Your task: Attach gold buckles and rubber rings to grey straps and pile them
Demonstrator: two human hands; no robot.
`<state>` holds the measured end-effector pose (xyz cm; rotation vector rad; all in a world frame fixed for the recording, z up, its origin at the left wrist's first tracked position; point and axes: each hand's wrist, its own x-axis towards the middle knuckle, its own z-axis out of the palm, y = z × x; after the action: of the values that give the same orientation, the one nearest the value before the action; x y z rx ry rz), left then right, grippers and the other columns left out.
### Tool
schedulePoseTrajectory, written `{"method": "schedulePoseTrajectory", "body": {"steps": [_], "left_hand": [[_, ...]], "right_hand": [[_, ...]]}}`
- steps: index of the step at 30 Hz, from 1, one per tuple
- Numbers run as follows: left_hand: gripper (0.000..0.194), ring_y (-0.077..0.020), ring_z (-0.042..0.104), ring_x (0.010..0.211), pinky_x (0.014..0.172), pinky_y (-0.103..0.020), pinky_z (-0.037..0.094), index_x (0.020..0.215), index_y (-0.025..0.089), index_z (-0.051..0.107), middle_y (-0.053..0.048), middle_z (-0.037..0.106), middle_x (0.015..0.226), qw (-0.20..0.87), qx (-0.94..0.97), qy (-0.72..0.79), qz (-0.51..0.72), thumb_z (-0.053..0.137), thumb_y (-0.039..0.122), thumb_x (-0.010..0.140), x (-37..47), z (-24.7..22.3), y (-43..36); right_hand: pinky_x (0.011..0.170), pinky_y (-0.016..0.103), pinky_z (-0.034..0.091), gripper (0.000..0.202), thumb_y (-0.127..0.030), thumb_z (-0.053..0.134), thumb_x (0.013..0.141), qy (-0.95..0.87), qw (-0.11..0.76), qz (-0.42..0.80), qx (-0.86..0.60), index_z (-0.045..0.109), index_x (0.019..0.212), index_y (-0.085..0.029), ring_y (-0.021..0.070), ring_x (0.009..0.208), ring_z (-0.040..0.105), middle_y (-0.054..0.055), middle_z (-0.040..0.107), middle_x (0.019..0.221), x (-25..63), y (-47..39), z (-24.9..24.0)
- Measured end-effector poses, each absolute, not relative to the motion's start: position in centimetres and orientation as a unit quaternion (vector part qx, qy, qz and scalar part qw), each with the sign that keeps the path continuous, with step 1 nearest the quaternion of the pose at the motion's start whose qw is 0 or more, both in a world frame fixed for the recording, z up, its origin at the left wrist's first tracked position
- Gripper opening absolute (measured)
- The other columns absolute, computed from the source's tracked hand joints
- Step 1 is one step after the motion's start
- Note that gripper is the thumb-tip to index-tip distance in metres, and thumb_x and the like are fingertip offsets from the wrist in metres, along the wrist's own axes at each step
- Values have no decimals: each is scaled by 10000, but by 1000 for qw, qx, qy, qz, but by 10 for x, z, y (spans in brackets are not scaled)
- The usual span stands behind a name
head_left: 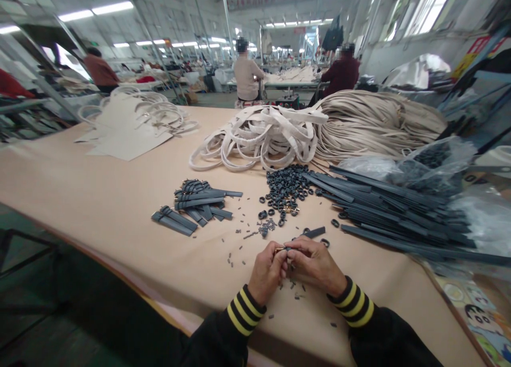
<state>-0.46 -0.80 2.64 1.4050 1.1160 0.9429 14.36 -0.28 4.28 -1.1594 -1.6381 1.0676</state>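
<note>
My left hand [268, 268] is closed in a pinch on a small gold-coloured metal piece [279, 249]. Fingertip to fingertip with it, my right hand [317, 260] pinches a short dark strap [315, 233], whose free end sticks out beyond the knuckles. The fingers hide where strap and metal meet. Just past my hands lies a heap of dark strap loops [289, 183], with a few gold pieces [293, 210] at its near edge. Small dark bits [269, 226] are scattered around and below my hands. To the left rests a stack of short straps with metal ends [199, 201].
Long dark strips [395, 212] and clear plastic bags [435, 162] cover the table's right side. Farther back are a pile of pale straps [267, 138], a bundle of beige strips [371, 122] and flat beige panels [128, 127]. Other people sit working beyond the table [99, 250].
</note>
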Motion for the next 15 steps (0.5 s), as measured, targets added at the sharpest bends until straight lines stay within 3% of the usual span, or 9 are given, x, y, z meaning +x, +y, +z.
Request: {"method": "schedulePoseTrajectory", "body": {"steps": [4, 9, 15], "left_hand": [[278, -60, 427, 394, 390, -172, 345, 752, 162, 459, 42, 493, 532, 515, 581, 480, 408, 344, 392, 859, -3, 28, -7], [286, -69, 427, 398, 404, -184, 352, 730, 166, 462, 37, 492, 522, 488, 594, 499, 400, 345, 395, 856, -3, 29, -6], [285, -84, 445, 408, 420, -198, 366, 793, 160, 496, 35, 491, 522, 485, 623, 488, 373, 360, 405, 847, -4, 28, -6]], "right_hand": [[663, 269, 470, 223, -273, 580, 748, -605, 421, 479, -476, 596, 939, -159, 158, 725, 570, 37, 595, 801, 144, -3, 46], [528, 218, 418, 133, -273, 551, 759, -611, 382, 496, -484, 564, 724, -146, 119, 563, 519, 0, 582, 633, 146, -4, 50], [537, 210, 403, 122, -243, 540, 765, -633, 379, 466, -489, 585, 711, -143, 124, 580, 522, -2, 595, 626, 142, -5, 48]]}}
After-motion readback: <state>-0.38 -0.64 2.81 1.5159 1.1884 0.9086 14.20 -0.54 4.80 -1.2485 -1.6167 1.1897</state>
